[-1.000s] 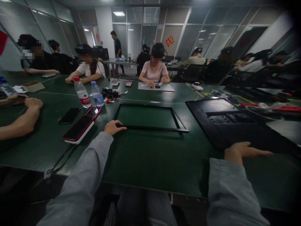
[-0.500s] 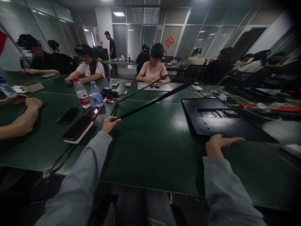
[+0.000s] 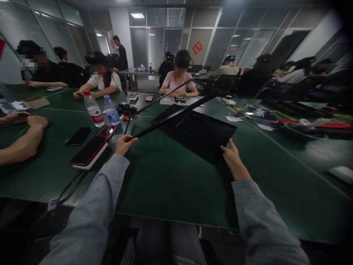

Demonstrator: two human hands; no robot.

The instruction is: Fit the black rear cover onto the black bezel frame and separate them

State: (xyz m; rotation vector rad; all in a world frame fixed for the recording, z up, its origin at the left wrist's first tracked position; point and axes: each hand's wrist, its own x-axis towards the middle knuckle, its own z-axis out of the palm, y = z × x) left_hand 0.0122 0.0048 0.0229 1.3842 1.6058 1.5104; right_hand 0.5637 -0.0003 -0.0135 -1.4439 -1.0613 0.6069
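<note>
My left hand [image 3: 124,145] is closed on the near left corner of a thin black rectangular frame [image 3: 165,120], thumb on top. The frame is held tilted over the table, and its far side reaches toward the person opposite. My right hand [image 3: 235,159] pinches the right edge of a flat black panel [image 3: 205,135], thumb and fingers at its corner. This panel is tilted beneath and behind the frame's near bar, which crosses in front of its upper left part. Whether panel and frame touch cannot be made out.
On the green table [image 3: 171,191], a red-edged device [image 3: 89,150] and a dark phone [image 3: 79,136] lie left. Two bottles, one red-capped [image 3: 94,110] and one blue-capped [image 3: 111,110], stand behind them. Cables and red parts [image 3: 317,124] clutter the right. Another person's hands [image 3: 37,121] rest far left.
My right hand has brought the black panel leftward from the right side, turning it so another face shows, to under the frame. My left hand still holds the frame, nearly unmoved.
</note>
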